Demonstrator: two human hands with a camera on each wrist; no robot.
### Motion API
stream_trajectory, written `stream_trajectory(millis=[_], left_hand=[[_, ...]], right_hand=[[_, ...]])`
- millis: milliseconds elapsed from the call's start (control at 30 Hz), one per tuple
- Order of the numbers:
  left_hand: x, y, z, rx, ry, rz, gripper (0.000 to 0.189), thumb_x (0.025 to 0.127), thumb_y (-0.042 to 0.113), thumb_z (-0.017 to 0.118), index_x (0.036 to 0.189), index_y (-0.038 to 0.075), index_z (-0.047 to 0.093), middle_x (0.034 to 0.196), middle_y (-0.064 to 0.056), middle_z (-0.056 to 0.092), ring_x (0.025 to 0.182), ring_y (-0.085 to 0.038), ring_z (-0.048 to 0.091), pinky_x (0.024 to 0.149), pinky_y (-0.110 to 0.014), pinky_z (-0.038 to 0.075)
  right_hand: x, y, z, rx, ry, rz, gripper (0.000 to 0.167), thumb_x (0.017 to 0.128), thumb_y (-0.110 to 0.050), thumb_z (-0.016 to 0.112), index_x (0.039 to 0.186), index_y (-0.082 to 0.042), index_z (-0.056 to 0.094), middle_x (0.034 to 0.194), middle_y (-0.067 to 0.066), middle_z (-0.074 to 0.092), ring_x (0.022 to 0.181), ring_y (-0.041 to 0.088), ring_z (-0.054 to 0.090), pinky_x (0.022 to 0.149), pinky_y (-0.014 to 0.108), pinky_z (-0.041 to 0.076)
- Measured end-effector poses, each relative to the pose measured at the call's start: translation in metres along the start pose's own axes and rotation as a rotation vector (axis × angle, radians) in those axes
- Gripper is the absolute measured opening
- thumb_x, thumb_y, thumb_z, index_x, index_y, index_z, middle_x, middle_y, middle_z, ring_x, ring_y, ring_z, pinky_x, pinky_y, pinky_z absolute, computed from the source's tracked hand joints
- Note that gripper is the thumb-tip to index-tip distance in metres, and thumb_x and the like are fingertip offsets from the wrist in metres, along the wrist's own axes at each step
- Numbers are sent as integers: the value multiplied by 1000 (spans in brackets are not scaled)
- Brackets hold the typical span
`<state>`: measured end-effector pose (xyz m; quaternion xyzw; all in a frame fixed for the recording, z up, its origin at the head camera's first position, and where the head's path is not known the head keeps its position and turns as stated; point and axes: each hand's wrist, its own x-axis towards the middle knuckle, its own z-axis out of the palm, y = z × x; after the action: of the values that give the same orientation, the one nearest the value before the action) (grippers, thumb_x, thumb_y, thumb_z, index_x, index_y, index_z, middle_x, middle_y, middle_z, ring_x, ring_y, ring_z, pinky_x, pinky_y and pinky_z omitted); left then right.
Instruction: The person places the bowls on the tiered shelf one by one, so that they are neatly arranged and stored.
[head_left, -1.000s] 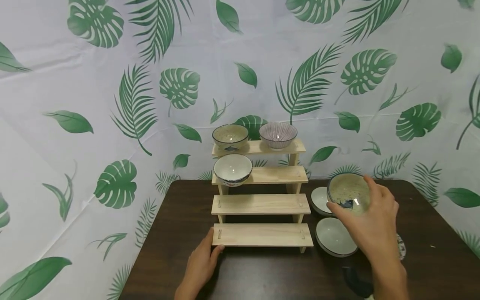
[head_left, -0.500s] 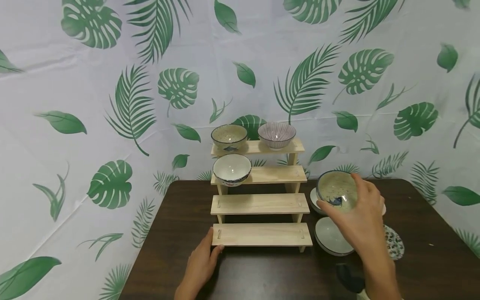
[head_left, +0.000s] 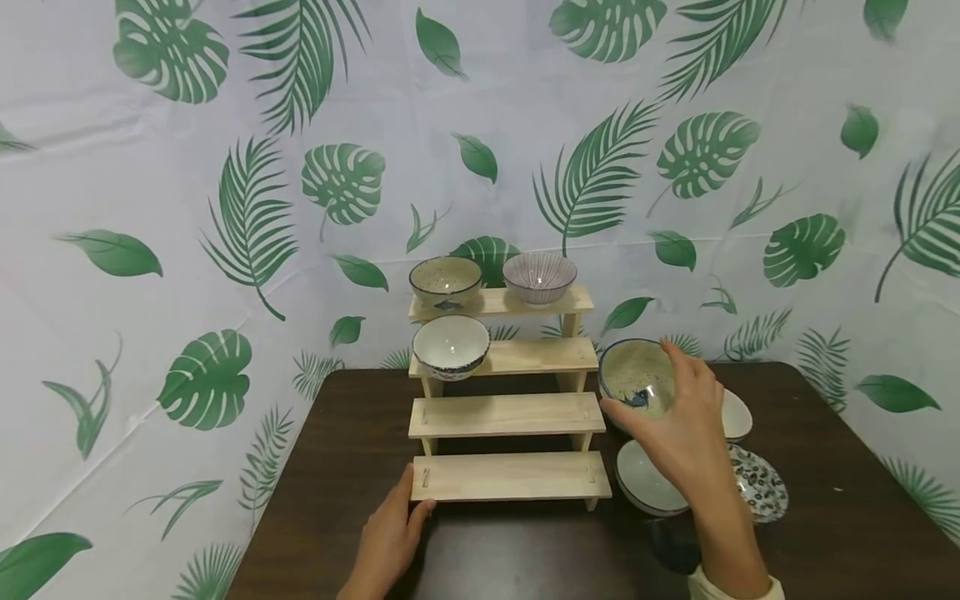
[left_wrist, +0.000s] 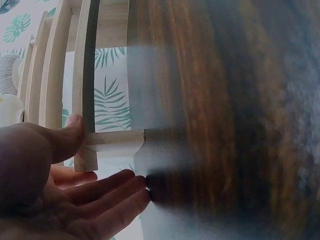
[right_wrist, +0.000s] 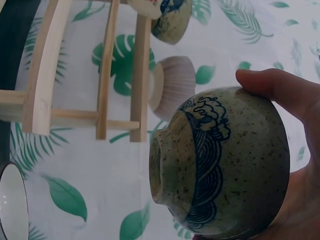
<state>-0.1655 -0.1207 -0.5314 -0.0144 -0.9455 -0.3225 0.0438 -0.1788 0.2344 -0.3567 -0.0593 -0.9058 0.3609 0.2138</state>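
My right hand (head_left: 686, 421) holds a speckled beige-green bowl (head_left: 636, 379) by its rim, in the air right of a stepped wooden rack (head_left: 510, 478). Blue waves decorate the bowl's outside in the right wrist view, where its foot points left. At the rack's lowest step, my left hand (head_left: 390, 533) pinches the left end, thumb and index finger on either side of the board (left_wrist: 85, 100); the other fingers reach down to the table. A similar speckled bowl (head_left: 446, 282) and a purple-striped bowl (head_left: 540, 277) sit on the top step, a white bowl (head_left: 451, 345) on the second step's left.
Right of the rack, a white bowl (head_left: 651, 477), a smaller white dish (head_left: 737, 415) and a black-patterned dish (head_left: 759, 485) rest on the dark table (head_left: 840, 533). A leaf-print cloth (head_left: 465, 100) hangs behind. A dark object (head_left: 673, 546) lies near my right wrist.
My right hand has carried the speckled bowl leftward, closer to the rack. The black-patterned dish shows more now. My left hand stays at the lowest step; the head view has shifted slightly.
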Motion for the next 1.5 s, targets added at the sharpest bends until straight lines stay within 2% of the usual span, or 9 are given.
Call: stream_trajectory(millis=[367, 767, 1133, 1333, 1500], left_hand=[[2, 1, -1, -8, 19, 27, 70, 100, 36, 68, 155, 0, 43, 146, -27, 58, 128, -47, 61, 96, -63, 51], [-4, -3, 2, -21, 15, 22, 70, 99, 35, 70, 154, 0, 45, 145, -26, 59, 126, -47, 62, 94, -64, 51], [-1, -3, 0, -31, 16, 18, 70, 100, 36, 68, 155, 0, 43, 146, -27, 58, 127, -47, 61, 94, -64, 52], [-1, -1, -1, -27, 13, 5, 70, 100, 37, 68, 155, 1, 44, 147, -27, 57, 128, -48, 60, 95, -64, 51], [0, 1, -2, -21, 12, 1, 70, 99, 36, 69, 154, 0, 44, 147, -27, 57, 128, -47, 61, 95, -63, 51]], right_hand=[[9, -9, 6, -23, -45, -25, 108, 80, -57, 83, 164, -15, 29, 159, 31, 32, 143, 54, 29, 99, 76, 33], [15, -6, 21, -27, -93, -18, 109, 81, -55, 83, 164, -12, 27, 160, 32, 31, 144, 56, 27, 101, 79, 33], [22, -13, 31, -35, -71, -45, 108, 78, -55, 85, 162, -12, 32, 158, 31, 35, 146, 55, 27, 104, 77, 33], [24, -15, 37, -31, -52, -81, 104, 78, -51, 86, 160, -11, 36, 153, 30, 40, 141, 51, 33, 101, 74, 37], [26, -21, 41, -24, -76, -78, 104, 78, -51, 85, 161, -13, 34, 154, 29, 38, 141, 49, 33, 100, 74, 39]])
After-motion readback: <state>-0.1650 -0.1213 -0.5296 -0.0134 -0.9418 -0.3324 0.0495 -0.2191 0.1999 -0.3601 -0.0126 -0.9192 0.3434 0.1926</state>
